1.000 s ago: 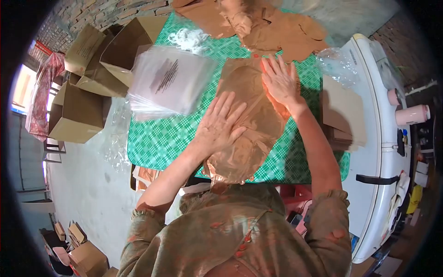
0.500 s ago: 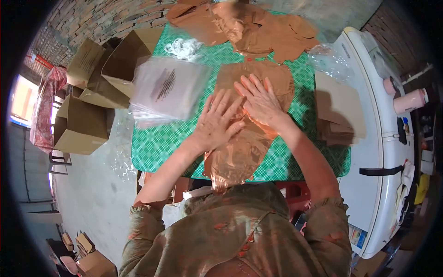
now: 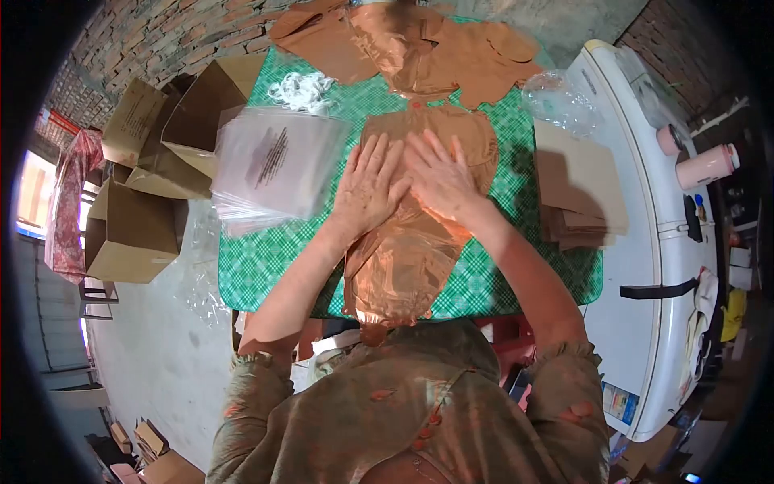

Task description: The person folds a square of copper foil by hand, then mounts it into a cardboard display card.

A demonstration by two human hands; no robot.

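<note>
A flat, uninflated copper-coloured foil balloon [image 3: 399, 270] lies lengthwise on the green checked tablecloth [image 3: 266, 270], its near end reaching the table's front edge. My left hand [image 3: 370, 184] rests palm down on the left side of the foil, fingers stretched forward. Beside it, my right hand [image 3: 441, 179] presses flat on the middle of the same balloon, its fingers spread. The two hands are close together, and wrinkles show in the foil near them. More copper foil balloons [image 3: 484, 60] are heaped at the table's far end.
Left on the table sits a stack of clear printed plastic bags [image 3: 270, 165], with white string [image 3: 300, 91] behind it. Brown paper sheets or envelopes [image 3: 576, 173] and crumpled clear plastic [image 3: 558, 101] are at the right. Open cardboard boxes [image 3: 133, 222] stand left; a white freezer-like appliance [image 3: 629, 323] stands right.
My left hand has slid a little forward over the foil, and my right hand has come slightly back. They are nearer each other, both still flat. The view has shifted slightly.
</note>
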